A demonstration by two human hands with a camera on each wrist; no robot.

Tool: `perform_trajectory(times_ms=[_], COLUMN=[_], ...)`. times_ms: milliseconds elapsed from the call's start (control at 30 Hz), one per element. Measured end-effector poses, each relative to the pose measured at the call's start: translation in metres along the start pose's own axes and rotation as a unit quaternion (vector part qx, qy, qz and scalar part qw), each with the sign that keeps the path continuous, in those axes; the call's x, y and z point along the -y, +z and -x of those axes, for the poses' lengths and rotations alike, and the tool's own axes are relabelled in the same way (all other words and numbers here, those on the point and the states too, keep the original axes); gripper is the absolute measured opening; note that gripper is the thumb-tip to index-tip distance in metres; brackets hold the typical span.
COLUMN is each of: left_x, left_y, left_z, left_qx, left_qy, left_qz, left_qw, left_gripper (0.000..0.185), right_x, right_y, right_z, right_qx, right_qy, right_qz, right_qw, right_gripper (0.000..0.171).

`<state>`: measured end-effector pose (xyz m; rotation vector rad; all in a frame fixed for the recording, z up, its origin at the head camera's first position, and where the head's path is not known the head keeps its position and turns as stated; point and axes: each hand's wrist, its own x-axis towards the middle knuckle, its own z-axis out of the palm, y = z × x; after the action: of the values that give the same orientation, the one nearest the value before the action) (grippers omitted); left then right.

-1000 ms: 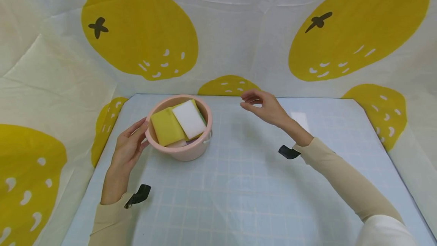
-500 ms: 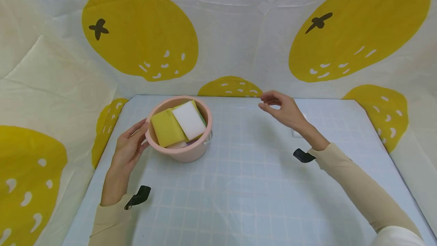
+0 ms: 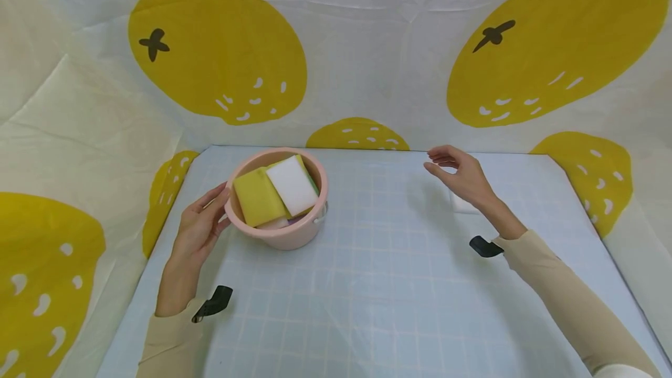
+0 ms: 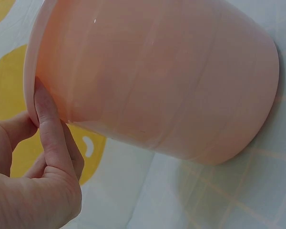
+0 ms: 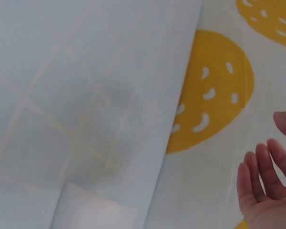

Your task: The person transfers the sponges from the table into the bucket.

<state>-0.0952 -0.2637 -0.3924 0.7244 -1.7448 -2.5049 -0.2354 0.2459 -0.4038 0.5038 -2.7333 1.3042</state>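
Observation:
A pink bucket [image 3: 291, 240] stands at the back left of the table. My left hand [image 3: 195, 231] pinches its rim between thumb and fingers, as the left wrist view shows up close. Inside the bucket lie a yellow sponge [image 3: 259, 198] and a white block like a sponge [image 3: 293, 185], with yellow and green edges showing beneath it. My right hand [image 3: 466, 179] hovers over the back right of the table, fingers loosely bent and holding nothing. Below its wrist lies a flat white rectangular piece [image 5: 93, 211], partly covered by the hand in the head view.
A pale blue gridded cloth covers the table [image 3: 357, 284]. White fabric printed with yellow fruit [image 3: 220, 45] rises behind and at both sides. The bucket's white handle joint [image 3: 319, 216] faces right.
My right hand has moved rightward, away from the bucket and toward the flat white piece. The left hand and the bucket have stayed in place.

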Motion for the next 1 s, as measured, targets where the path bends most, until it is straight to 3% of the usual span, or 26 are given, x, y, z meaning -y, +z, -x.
perform_trajectory(times_ms=[700, 1000], left_x=[0.000, 0.001], left_y=[0.000, -0.001], left_z=[-0.001, -0.002], left_qx=[0.008, 0.011], left_qy=[0.007, 0.009], left_qz=[0.007, 0.008], left_qw=[0.9999, 0.9999], left_gripper=[0.077, 0.078], right_x=[-0.060, -0.083], right_y=[-0.018, -0.022], right_z=[0.015, 0.017], right_qx=[-0.040, -0.024], right_qy=[0.067, 0.108], right_qz=[0.038, 0.051], right_qw=[0.996, 0.993], right_gripper=[0.048, 0.053])
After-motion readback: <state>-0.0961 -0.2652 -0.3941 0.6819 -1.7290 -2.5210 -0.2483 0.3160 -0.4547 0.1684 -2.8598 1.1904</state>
